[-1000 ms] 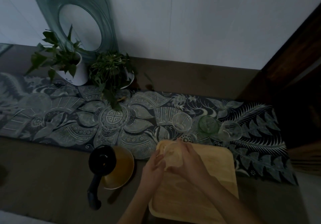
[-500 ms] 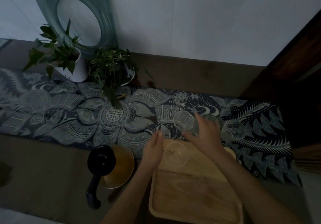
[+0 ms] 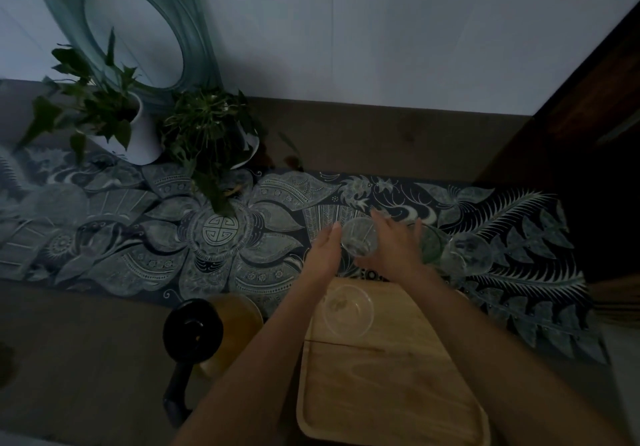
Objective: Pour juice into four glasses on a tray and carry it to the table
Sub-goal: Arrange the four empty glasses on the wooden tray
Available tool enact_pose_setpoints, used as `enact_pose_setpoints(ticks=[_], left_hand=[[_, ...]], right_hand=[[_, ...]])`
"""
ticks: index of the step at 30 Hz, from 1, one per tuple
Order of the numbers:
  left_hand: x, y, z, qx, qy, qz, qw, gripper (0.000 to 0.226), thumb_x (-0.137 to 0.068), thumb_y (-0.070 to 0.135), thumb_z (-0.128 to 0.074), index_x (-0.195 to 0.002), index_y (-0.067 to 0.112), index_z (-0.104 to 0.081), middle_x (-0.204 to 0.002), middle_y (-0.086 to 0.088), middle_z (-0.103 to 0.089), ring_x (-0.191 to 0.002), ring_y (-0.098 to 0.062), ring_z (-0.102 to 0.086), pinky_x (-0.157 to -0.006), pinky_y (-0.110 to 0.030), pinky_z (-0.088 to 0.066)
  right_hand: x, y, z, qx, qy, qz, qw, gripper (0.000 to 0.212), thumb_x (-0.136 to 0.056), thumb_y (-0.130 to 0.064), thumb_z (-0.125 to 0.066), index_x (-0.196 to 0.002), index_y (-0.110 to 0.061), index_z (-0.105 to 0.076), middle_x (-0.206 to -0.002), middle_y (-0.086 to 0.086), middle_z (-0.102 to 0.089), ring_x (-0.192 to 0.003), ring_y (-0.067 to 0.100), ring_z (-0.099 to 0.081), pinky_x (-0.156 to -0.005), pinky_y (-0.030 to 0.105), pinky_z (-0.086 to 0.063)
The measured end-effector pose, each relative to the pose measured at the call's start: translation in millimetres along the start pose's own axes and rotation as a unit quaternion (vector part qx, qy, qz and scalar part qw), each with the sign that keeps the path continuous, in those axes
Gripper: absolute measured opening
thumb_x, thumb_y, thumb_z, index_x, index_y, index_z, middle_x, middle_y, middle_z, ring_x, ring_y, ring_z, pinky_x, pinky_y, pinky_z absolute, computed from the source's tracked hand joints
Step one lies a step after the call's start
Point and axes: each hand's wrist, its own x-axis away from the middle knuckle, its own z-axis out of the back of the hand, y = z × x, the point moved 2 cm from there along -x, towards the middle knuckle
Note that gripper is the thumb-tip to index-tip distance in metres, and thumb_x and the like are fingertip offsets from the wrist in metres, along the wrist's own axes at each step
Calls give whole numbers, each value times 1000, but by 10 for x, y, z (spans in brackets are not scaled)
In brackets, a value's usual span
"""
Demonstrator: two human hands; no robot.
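Hands are reaching forward together over the patterned runner (image 3: 138, 238) toward a clear glass (image 3: 358, 238) standing just beyond the wooden tray (image 3: 391, 386). The right hand (image 3: 394, 248) is curling around the glass from its right side, fingers spread and touching its wall, though in the dim light it cannot be told whether the grip is closed. The left hand (image 3: 323, 251) is lying flat and open-palmed just beside the glass on its left, fingers straight, apart from the other hand with the glass between them.

One glass (image 3: 348, 310) is already standing on the far left corner of the tray, empty as far as can be seen. Two more are sitting on the runner to the right of the hands: a greenish glass (image 3: 433, 243), partly hidden behind the right hand, and a clear one (image 3: 467, 255) touching or nearly touching it.

A pitcher (image 3: 221, 328) with a black lid and dark handle, holding amber juice, is resting left of the tray on the brown counter. Two potted plants (image 3: 114, 113) are standing at the back left, before a round mirror (image 3: 135, 30) leaning on the wall.

No brand, label or readable writing is showing anywhere; the runner carries only a round ornamental emblem (image 3: 219, 232) among its leaf motifs.
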Motion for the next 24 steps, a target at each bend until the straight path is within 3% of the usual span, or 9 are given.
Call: enact_pose_setpoints(ticks=[4, 12, 15, 17, 20, 24], left_hand=[[72, 60, 40, 14, 4, -22, 1000, 74, -86, 76, -32, -144, 33, -47, -145, 0, -52, -133, -24, -49, -112, -53, -39], [721, 205, 146, 48, -12, -107, 993, 80, -79, 85, -43, -148, 43, -40, -149, 11, -51, -131, -9, -52, -110, -45, -44], [1113, 211, 36, 40, -54, -139, 988, 62, -91, 71, -45, -147, 46, -39, -147, 14, -52, -132, -3, -52, -109, -36, -46], [1318, 159, -87, 38, -81, -145, 985, 58, -97, 59, -47, -151, 40, -37, -145, 16, -54, -130, 2, -52, -108, -30, -46], [1478, 6, -329, 27, -91, -127, 987, 63, -91, 59, -50, -150, 40, -39, -140, 20, -56, -129, 4, -52, -109, -30, -46], [1466, -307, -654, 56, -95, -34, 993, 57, -93, 55, -57, -147, 38, -44, -141, 14, -56, -129, -8, -54, -111, -40, -46]], right_hand=[[22, -6, 29, -40, 35, 2, 999, 114, -67, -65, -83, -156, -21, -26, -153, 1, -48, -141, 23, -43, -121, 63, -1], [664, 33, 637, -194, 131, 40, 971, 114, -65, -59, -87, -157, -20, -31, -144, -2, -56, -138, 19, -44, -123, 49, -9], [1102, 212, 757, -228, 143, 57, 961, 112, -65, -59, -87, -156, -24, -33, -143, -8, -53, -133, 4, -38, -122, 41, -9], [1341, 360, 743, -236, 129, 35, 962, 112, -64, -57, -89, -156, -29, -31, -145, -8, -50, -133, 1, -29, -124, 48, -13], [1547, 603, 587, -217, 107, 5, 970, 115, -62, -56, -91, -156, -29, -31, -148, 0, -51, -140, 15, -30, -123, 51, -16], [1619, 869, 262, -163, 50, -20, 985, 116, -65, -63, -86, -157, -24, -27, -149, -1, -52, -141, 19, -40, -122, 43, -5]])
